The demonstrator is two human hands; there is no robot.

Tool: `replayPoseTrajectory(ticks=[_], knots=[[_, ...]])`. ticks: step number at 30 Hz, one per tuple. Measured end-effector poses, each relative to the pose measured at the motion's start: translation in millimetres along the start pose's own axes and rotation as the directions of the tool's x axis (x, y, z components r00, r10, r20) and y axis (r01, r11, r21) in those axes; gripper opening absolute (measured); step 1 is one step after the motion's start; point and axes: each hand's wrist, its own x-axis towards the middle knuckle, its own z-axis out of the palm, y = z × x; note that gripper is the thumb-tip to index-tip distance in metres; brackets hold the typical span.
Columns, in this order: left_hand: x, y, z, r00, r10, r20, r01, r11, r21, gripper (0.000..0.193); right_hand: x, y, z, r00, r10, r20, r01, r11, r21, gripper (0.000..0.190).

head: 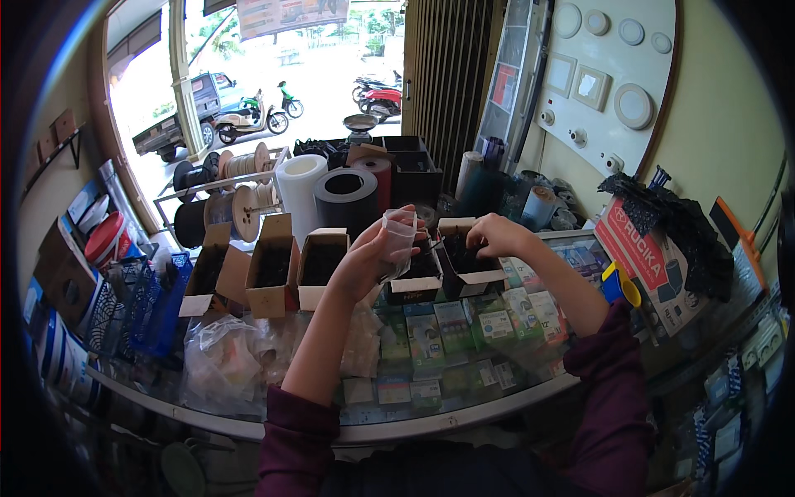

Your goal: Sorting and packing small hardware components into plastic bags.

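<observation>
My left hand (372, 251) holds a small clear plastic bag (399, 239) upright above the glass counter. Its fingers wrap round the bag's sides. My right hand (500, 237) reaches into the rightmost open cardboard box (475, 279), fingertips down at its dark contents, which look like screws or similar small hardware. Whether the fingers have hold of any piece cannot be told. Just left of that stands another open box (415, 287) with dark contents, partly behind my left hand. Further left are several more open boxes (272, 273) of dark small pieces.
Crumpled clear plastic bags (223, 354) lie at the counter's front left. Boxed bulbs (425, 341) show under the glass counter top (447, 425). Behind the boxes stand plastic sheet rolls (345, 199) and cable spools (245, 212). A blue basket (163, 304) is left; a large printed carton (658, 273) leans right.
</observation>
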Motion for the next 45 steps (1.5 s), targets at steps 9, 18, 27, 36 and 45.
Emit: replayPoseTrajectory(ticks=[9,18,27,36,45], knots=[[0,-5,-3,0.998,-0.046,-0.045,0.047,0.998,0.035,0.064,3,-2,0,0.996,0.089,-0.007,-0.089,0.996,-0.029,0.030],[-1,-5,-2,0.994,-0.078,-0.080,0.085,0.992,0.096,0.075,2,15,-18,0.998,0.051,-0.049,-0.043,0.989,0.139,0.029],[0,-8,-7,0.991,-0.097,-0.095,0.108,0.988,0.113,0.073,2,17,-36,0.987,0.097,-0.129,-0.059,0.961,0.272,0.033],[0,-11,-8,0.990,-0.107,-0.093,0.118,0.986,0.119,0.073,4,16,-34,0.985,0.113,-0.129,-0.056,0.923,0.380,0.039],[-1,-14,-12,0.992,-0.116,-0.046,0.119,0.991,0.065,0.054,-1,8,-43,0.996,0.071,-0.053,-0.044,0.914,0.402,0.026]])
